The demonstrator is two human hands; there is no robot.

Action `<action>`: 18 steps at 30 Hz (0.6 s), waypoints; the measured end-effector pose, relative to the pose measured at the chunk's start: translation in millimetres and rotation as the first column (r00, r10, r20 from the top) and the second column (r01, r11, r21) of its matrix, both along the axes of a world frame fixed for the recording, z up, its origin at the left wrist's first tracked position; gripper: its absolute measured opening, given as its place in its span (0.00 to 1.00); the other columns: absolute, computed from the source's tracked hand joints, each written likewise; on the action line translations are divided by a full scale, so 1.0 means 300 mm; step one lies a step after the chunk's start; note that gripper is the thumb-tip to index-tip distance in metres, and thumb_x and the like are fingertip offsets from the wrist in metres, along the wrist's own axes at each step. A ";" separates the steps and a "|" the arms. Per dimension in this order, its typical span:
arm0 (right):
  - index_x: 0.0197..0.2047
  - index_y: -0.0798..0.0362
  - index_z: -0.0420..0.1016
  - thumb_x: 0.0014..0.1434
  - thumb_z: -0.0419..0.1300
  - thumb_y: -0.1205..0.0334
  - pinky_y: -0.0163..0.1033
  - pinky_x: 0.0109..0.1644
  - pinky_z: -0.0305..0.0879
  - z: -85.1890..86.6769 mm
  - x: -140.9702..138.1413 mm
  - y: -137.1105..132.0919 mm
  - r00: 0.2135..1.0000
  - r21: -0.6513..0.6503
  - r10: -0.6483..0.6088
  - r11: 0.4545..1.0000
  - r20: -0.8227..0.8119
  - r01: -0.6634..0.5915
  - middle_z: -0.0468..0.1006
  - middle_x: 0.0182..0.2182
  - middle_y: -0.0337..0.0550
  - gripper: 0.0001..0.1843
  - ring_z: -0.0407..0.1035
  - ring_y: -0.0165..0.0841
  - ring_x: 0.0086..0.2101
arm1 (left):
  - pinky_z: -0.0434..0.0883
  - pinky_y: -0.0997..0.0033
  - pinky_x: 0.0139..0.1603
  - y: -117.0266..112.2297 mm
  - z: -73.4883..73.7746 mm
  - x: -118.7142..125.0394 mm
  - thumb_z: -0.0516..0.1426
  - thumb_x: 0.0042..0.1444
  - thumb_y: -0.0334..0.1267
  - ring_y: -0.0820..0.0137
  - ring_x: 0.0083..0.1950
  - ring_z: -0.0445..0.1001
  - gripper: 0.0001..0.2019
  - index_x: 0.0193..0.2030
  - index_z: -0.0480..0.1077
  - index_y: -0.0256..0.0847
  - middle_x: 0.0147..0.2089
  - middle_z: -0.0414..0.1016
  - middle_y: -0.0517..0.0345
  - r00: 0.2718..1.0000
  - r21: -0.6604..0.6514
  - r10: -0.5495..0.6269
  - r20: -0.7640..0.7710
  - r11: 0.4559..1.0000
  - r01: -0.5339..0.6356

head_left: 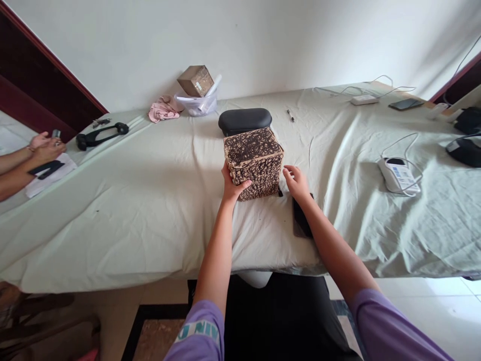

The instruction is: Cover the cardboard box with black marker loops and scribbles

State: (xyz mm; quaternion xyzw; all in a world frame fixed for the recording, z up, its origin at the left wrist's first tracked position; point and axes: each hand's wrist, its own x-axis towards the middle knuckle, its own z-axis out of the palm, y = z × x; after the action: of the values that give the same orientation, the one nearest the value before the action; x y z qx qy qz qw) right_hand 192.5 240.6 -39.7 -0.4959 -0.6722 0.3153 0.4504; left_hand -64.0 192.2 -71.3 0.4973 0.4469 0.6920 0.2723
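A cardboard box (255, 160) covered in black scribbles stands on the sheet-covered table (150, 200), near its middle. My left hand (232, 186) grips the box's lower left corner, thumb across its front face. My right hand (297, 183) rests just right of the box with fingers loosely spread and nothing in it. A dark phone (300, 223) lies flat under my right wrist. Behind the box sits a black padded case (245, 120).
Another person's hands (45, 148) rest at the table's left edge by a black object on paper. A black handle-shaped tool (101, 135), pink cloth (163, 110), plastic tub with a small box (196, 93), pen (290, 115), white devices with cables (398, 175) and black items at the far right lie around.
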 end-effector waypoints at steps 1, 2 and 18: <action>0.47 0.50 0.79 0.63 0.54 0.26 0.49 0.48 0.73 0.001 0.004 -0.005 0.999 0.031 -0.009 0.999 0.031 0.008 0.82 0.46 0.53 0.34 0.75 0.43 0.44 | 0.61 0.41 0.79 -0.001 0.003 0.000 0.76 0.32 0.66 0.45 0.77 0.63 0.67 0.78 0.53 0.54 0.74 0.60 0.45 1.000 0.001 -0.001 0.005 1.000 0.001; 0.49 0.50 0.80 0.63 0.55 0.28 0.49 0.50 0.74 0.005 0.007 -0.012 0.999 0.045 0.009 0.999 0.037 -0.010 0.82 0.49 0.54 0.33 0.76 0.44 0.47 | 0.61 0.41 0.79 -0.003 0.006 0.000 0.76 0.32 0.67 0.45 0.77 0.64 0.67 0.78 0.53 0.54 0.74 0.61 0.45 1.000 0.004 -0.004 0.014 1.000 0.004; 0.66 0.44 0.76 0.59 0.66 0.28 0.54 0.68 0.71 0.034 -0.008 -0.099 0.787 -0.106 0.516 0.810 -0.337 -0.577 0.79 0.64 0.48 0.41 0.71 0.51 0.66 | 0.70 0.43 0.76 -0.017 0.043 0.025 0.48 0.63 0.77 0.53 0.76 0.70 0.43 0.68 0.72 0.45 0.72 0.75 0.48 0.908 -0.139 -0.239 0.344 0.943 0.302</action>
State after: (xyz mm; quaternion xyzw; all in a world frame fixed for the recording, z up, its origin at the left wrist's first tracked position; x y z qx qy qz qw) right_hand 190.1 210.8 -29.4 -0.2702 -0.6771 0.5692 0.3802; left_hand -56.6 187.0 -58.4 0.4065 0.3865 0.6736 0.4813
